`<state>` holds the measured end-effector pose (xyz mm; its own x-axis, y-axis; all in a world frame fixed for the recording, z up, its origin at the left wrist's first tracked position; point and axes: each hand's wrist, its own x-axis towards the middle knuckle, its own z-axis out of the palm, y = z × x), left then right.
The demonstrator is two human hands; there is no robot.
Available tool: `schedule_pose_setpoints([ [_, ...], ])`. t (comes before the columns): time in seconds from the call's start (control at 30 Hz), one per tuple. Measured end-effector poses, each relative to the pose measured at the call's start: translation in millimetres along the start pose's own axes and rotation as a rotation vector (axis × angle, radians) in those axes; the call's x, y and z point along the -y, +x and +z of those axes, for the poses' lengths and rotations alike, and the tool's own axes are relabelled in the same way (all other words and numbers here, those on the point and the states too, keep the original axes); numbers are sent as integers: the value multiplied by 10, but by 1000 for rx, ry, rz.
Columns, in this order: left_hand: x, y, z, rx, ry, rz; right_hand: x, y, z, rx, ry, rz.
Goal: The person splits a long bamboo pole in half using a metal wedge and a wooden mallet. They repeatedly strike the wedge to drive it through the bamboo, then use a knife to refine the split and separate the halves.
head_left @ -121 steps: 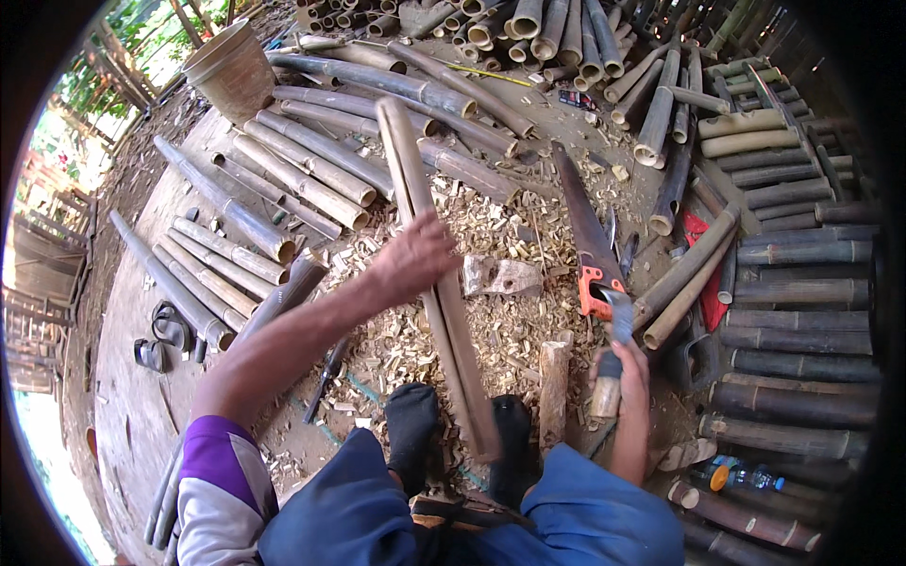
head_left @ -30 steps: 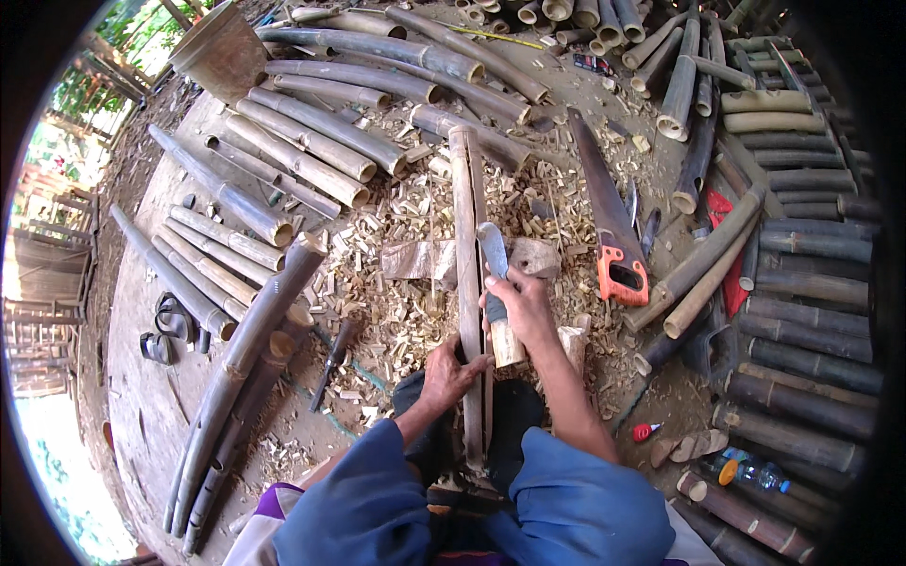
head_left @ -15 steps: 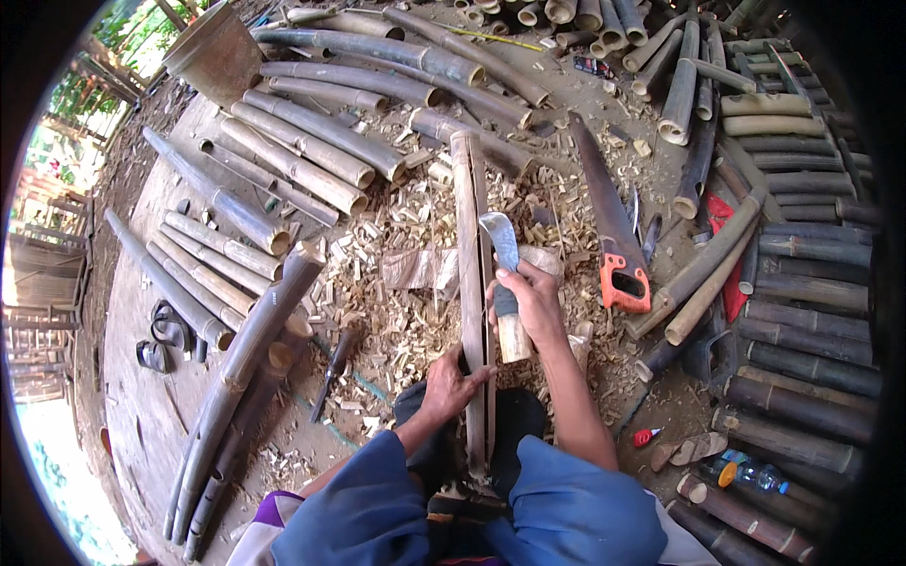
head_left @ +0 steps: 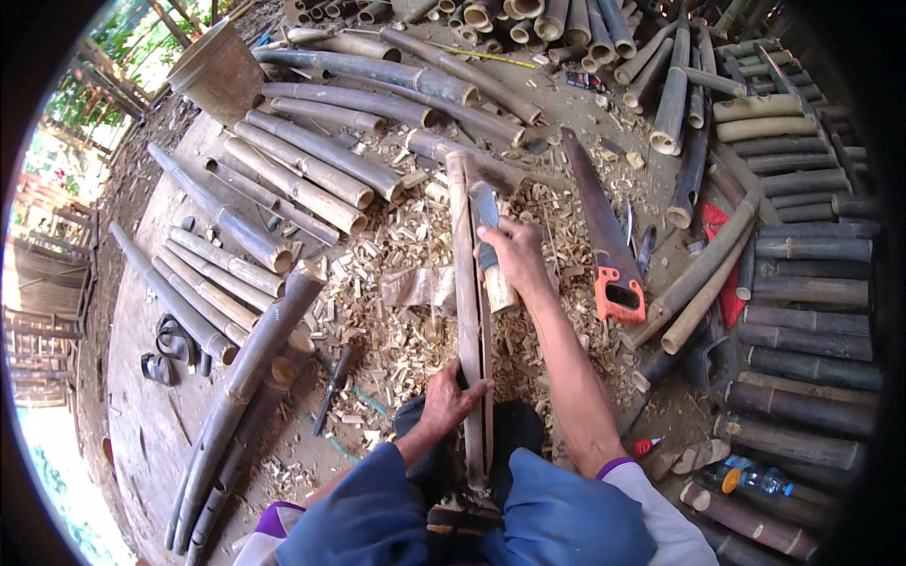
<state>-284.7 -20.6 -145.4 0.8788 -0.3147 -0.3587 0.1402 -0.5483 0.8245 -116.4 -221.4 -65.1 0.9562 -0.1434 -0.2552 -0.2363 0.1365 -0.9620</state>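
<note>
Right now I see my right hand (head_left: 514,253) clamped around the pale wooden handle of a broad-bladed chopping knife (head_left: 489,247), its flat grey blade lying against the upper part of a long split bamboo piece (head_left: 467,311). My left hand (head_left: 448,401) is closed on the lower part of that same piece, just above my knees, fingers wrapped over its edge. The bamboo runs straight away from me, tan and fibrous, with a narrow dark slit along its length. Around it the ground (head_left: 151,424) is littered with curled pale shavings (head_left: 377,283). Just right of my knife hand lies a hand saw (head_left: 604,236), dark blade and orange handle. Round grey-green bamboo poles (head_left: 311,179) are stacked at the ground's far and left edges.
</note>
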Motion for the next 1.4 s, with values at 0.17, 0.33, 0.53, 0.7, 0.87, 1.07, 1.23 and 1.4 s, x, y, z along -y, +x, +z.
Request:
schedule_pose_setpoints([
  [0.17,-19,1,-82,44,-83,-77,-42,-74,-31,-21,61,49],
  [0.33,-96,14,-103,62,54,-37,60,265,-9,-39,3,3],
  [0.53,121,-10,-50,0,-65,-15,135,135,179,-40,-51,41],
  [0.7,0,21,-54,34,14,-13,120,273,36,-71,-44,41],
  [0.87,-86,-6,-113,60,-39,-72,234,406,-35,12,-43,78],
  [1.07,23,52,-49,31,-68,-38,111,269,249,-58,-859,-104],
  [1.23,53,38,-50,29,33,-47,58,255,77,-58,-124,55],
  [1.4,14,4,-84,58,-1,-102,73,416,15,13,22,64],
])
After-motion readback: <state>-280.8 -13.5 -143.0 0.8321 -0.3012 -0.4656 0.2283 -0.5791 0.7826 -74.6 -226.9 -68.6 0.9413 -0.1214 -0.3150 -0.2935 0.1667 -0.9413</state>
